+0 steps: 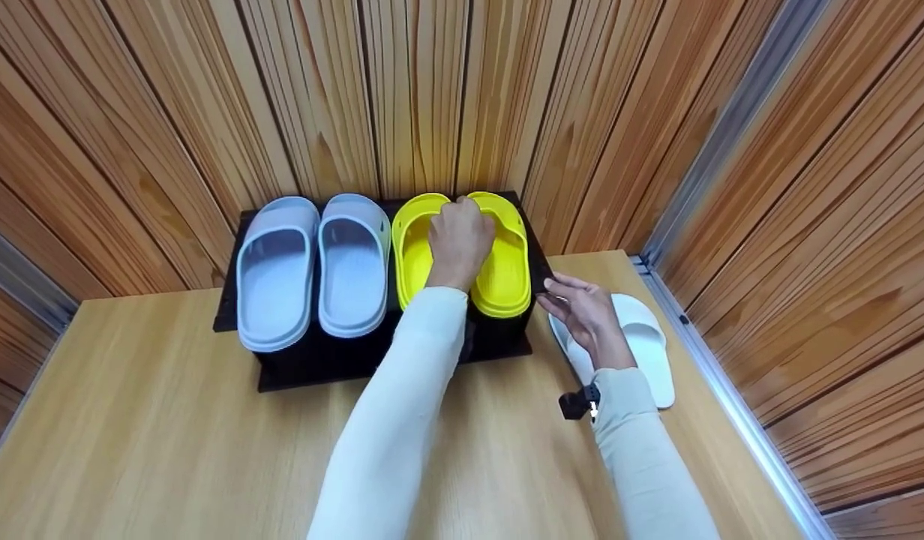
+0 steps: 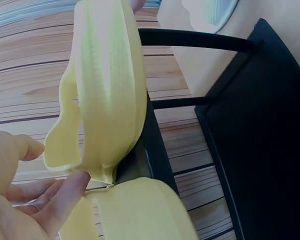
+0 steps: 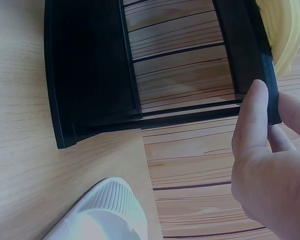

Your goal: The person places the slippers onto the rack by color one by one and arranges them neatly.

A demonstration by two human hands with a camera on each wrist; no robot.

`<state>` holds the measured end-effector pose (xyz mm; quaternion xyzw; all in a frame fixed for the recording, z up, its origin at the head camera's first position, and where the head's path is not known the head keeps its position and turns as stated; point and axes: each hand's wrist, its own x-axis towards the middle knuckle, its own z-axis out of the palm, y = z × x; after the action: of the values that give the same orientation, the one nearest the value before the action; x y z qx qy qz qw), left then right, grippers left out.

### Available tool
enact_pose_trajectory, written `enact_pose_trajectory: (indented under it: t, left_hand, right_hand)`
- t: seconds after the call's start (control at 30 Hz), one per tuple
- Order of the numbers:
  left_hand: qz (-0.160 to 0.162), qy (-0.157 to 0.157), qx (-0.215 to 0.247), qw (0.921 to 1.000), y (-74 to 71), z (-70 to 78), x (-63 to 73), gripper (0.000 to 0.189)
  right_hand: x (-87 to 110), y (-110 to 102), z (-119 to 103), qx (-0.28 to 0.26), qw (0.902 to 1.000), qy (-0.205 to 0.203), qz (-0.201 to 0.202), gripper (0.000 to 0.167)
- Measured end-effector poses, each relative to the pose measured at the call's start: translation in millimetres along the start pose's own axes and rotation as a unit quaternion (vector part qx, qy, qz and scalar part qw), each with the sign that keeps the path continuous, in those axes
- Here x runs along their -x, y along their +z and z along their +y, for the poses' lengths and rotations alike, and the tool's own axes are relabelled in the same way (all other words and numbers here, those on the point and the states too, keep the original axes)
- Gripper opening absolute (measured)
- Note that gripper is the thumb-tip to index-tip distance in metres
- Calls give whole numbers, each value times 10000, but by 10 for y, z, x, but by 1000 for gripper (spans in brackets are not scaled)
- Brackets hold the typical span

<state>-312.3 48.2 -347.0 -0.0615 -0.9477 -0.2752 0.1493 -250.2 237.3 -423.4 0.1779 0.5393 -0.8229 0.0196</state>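
A pair of yellow slippers (image 1: 505, 262) sits on the right part of the top shelf of a black two-tier shoe rack (image 1: 541, 262). My left hand (image 1: 462, 236) is between their toe ends, thumb and fingers at the edge of the right yellow slipper (image 2: 110, 95), pinching it. My right hand (image 1: 586, 311) grips the right front corner of the upper shelf, with the thumb on one side and fingers (image 3: 254, 107) on the other. Left of the yellow pair stand two grey-blue slippers (image 1: 277, 289) on the same shelf.
White slippers (image 1: 649, 352) lie on the wooden floor (image 1: 154, 420) right of the rack, partly behind my right hand and wrist. Wood-plank walls (image 1: 417, 90) rise behind and at the sides. A metal rail (image 1: 702, 360) runs along the floor's right edge.
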Motion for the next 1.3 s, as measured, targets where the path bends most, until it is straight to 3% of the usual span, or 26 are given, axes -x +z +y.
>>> enact_pose_trajectory:
  t: [0.2,0.63,1.03,1.3]
  left_hand:
    - [103,54,296,9995,8,-4,48,17]
    - [-79,-438,1040,9936,-65,9,112,35]
    - [441,-456,1522,9863,-236,-126,290,37]
    - [834,-240,1754,9807,-400,-267,496,36]
  right_hand:
    - [-13,-20,-21,143,9999,29,62,46]
    - [2,-96,-114,855,9963,21,42,42]
    - [26,-284,-190,1525,9871,-395,297,49]
    - [65,-411,-214,1690,9828,-696,275,49]
